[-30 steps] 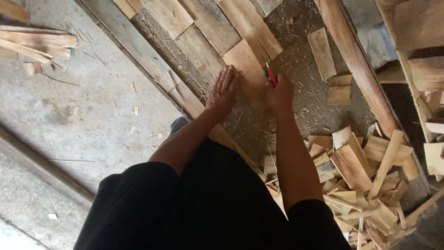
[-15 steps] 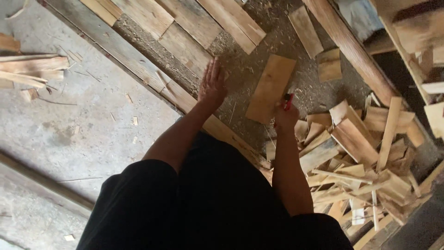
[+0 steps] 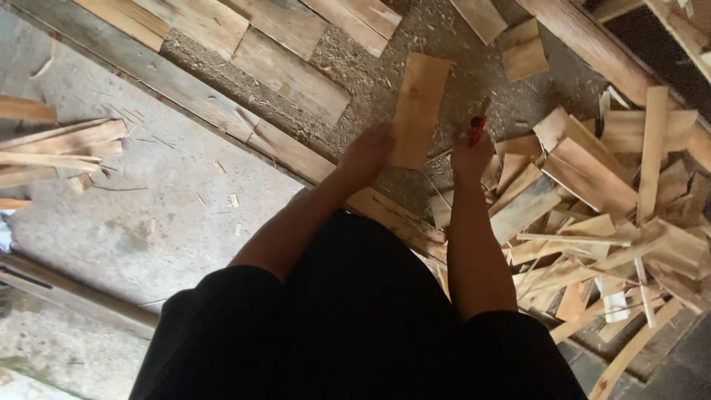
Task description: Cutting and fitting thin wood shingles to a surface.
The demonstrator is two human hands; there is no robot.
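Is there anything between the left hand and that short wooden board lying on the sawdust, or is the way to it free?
Nothing visible stands between them. The left hand is already at the near end of the short board, though the touch itself cannot be made out. The right hand, holding a red tool, sits beside the board, apart.

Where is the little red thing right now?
In the head view, the small red tool is in the right hand, right of centre. It sits between the flat wooden board and the pile of wood offcuts.
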